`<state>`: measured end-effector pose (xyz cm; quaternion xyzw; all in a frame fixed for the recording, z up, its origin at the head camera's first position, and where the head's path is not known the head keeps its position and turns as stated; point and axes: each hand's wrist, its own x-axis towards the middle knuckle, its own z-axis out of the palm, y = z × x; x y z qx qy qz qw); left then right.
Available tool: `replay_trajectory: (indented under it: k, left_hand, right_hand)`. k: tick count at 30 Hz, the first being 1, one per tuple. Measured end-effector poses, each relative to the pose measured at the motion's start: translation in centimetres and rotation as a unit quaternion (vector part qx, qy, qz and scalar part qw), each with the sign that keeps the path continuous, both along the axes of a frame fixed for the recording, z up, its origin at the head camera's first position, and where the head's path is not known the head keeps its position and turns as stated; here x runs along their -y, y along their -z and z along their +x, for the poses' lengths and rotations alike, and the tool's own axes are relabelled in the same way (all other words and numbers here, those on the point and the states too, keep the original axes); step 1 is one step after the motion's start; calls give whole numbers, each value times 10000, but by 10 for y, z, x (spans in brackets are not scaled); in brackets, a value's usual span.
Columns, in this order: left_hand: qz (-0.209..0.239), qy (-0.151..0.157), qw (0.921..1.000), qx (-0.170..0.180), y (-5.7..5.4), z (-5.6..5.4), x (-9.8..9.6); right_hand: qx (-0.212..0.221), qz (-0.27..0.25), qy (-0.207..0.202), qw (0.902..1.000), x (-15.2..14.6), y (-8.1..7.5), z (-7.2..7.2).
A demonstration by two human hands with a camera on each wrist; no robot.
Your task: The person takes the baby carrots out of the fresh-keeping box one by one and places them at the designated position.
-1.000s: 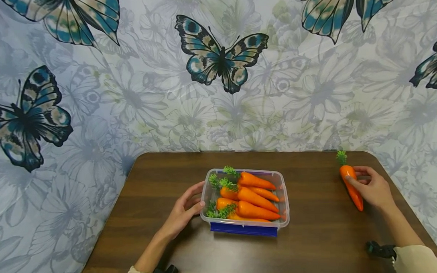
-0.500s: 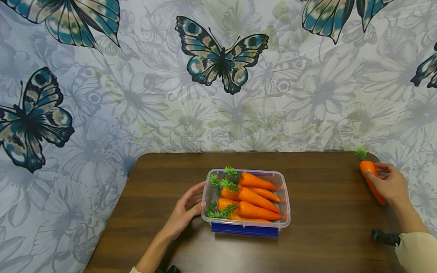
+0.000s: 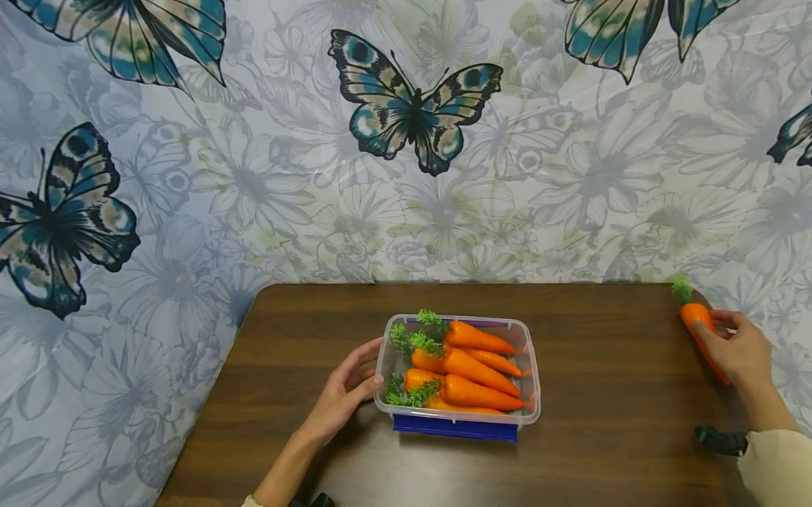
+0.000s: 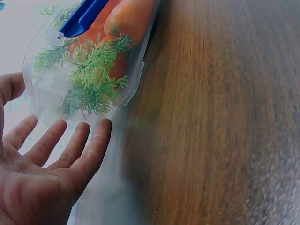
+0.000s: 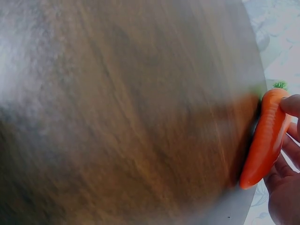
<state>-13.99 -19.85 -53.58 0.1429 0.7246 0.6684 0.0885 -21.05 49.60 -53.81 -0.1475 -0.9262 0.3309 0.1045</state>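
An orange carrot (image 3: 705,342) with a green tuft is pinched between the thumb and fingers of my right hand (image 3: 745,351), close over the table's right edge. In the right wrist view the carrot (image 5: 265,140) slants with its tip toward the bottom and the thumb near its thick end. My left hand (image 3: 344,393) rests against the left end of a clear plastic container (image 3: 532,370) with blue side clips. Its fingers (image 4: 96,150) are extended, fingertips right at the container's end wall. Several carrots (image 3: 479,372) lie inside, green tops to the left.
The brown wooden table (image 3: 608,439) has rounded back corners and meets a wall covering (image 3: 440,232) printed with flowers and butterflies. Dark straps (image 3: 722,441) sit at both wrists.
My right hand has carried the carrot rightward to the table's right edge, slowing over the last half second. The left hand and the container have stayed in place.
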Motion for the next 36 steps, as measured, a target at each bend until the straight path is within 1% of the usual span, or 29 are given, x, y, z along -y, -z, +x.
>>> replay_trajectory:
  k: [4,7,12,18,26,29,31,34,36]
  left_hand:
    - [7,-56,9999,88,0,1,0]
    - [6,-83,9999,144,-1,2,0]
    - [101,-17,9999,74,-2,3,-1]
    - [183,35,9998,-29,-3,3,-1]
    - [178,9,9998,45,-2,3,-1]
    - [148,0,9999,51,-2,2,-1]
    - [121,-7,9999,50,-2,2,-1]
    - [98,6,10000,12,-1,2,-1]
    - [115,-15,9999,36,-1,3,-1]
  right_hand:
    - [-77,77,19,9999,-1,0,-1]
    - [-16,164,83,9998,-1,0,0]
    - [236,146,79,9996,0,0,3]
    - [569,4,-16,9984,1,-6,5]
    - [665,0,12,9978,3,-10,4]
    - [594,38,41,9982,5,-13,5]
    - [455,85,12,9989,7,-15,5]
    - [70,322,-103,9994,14,-16,5]
    - [-237,387,-215,9987,20,-18,4]
